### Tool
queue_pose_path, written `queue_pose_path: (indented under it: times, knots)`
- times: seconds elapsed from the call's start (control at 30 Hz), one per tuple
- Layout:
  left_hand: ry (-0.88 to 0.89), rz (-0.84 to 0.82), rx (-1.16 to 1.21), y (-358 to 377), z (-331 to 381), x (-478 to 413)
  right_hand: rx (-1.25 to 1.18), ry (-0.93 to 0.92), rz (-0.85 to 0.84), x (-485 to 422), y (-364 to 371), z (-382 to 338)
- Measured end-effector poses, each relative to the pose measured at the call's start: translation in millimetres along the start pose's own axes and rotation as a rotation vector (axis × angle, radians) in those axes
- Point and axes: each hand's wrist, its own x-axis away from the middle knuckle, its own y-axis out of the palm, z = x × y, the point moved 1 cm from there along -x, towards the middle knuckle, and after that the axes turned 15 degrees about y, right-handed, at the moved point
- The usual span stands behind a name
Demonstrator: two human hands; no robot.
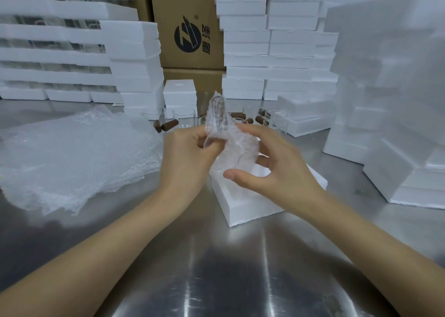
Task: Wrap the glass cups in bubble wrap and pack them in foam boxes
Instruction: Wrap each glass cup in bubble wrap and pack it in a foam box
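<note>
1. One wrapped glass cup (232,148), swathed in bubble wrap, is held up just above one open foam box (243,208) on the steel worktop (216,268).
2. The left hand (187,153) has its grip closed, pinching the wrap at the bundle's upper left.
3. The right hand (277,170) curves its grip round the bundle's right side, with the forefinger on the wrap and the thumb in front.
4. One loose pile of bubble wrap sheets (72,160) lies on the left.
5. At least three bare glass cups (184,118) stand behind, among several brown stoppers (169,125). Blur prevents an exact count.
6. Stacks of foam boxes (269,40) flank two cardboard cartons (190,28).
</note>
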Motion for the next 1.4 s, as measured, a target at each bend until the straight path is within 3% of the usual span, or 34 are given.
queue_pose_path:
  times: [0.17,0.3,0.37,0.5,0.67,0.77,0.83,0.87,0.93,0.97,1.07,1.17,1.27,1.4]
  knots:
    - [-0.16,-0.116,0.319,5.1,-10.1,-5.5,-0.312,0.232,0.028,-9.8,-9.5,5.4]
    - [0.139,-0.294,0.101,10.6,-5.2,2.0,-0.41,0.35,0.105,-15.3,-18.0,10.3]
    - [0.201,-0.298,0.004,16.8,-4.8,7.3,-0.369,0.342,0.107,-14.2,-15.3,11.5]
    - [0.056,-0.167,0.159,12.0,-11.8,-2.5,-0.41,0.302,0.057,-15.8,-13.2,10.1]
    - [-0.123,-0.179,0.586,-2.5,-25.8,-14.1,-0.523,0.286,-0.015,-17.7,-18.4,15.1]
    - [-0.21,-0.133,0.718,-4.5,-29.9,-14.8,-0.597,0.249,0.022,-23.4,-25.7,17.9]
    - [-0.209,-0.126,0.748,-4.5,-33.1,-15.7,-0.383,0.245,0.108,-26.8,-36.6,21.9]
    - [-0.208,-0.111,0.753,-4.0,-34.9,-16.4,-0.152,0.253,0.145,-28.9,-42.6,27.3]
    - [-0.226,-0.064,0.744,-3.3,-37.5,-17.7,0.311,0.318,0.11,-30.6,-51.3,38.1]
    - [-0.245,-0.043,0.745,-3.2,-38.1,-18.0,0.42,0.355,0.051,-30.1,-53.3,42.8]
    - [-0.288,-0.06,0.759,-2.7,-39.2,-17.8,0.464,0.333,-0.068,-27.2,-50.8,47.4]
    - [-0.267,-0.108,0.614,-2.9,-38.5,-16.2,0.468,0.257,-0.093,-25.4,-45.7,42.0]
    - [-0.132,-0.178,0.402,-3.8,-38.2,-13.5,0.444,0.225,-0.154,-23.9,-42.0,37.6]
    - [0.107,-0.405,0.043,-7.4,-43.8,-9.8,0.412,0.185,-0.188,-22.8,-41.2,34.5]
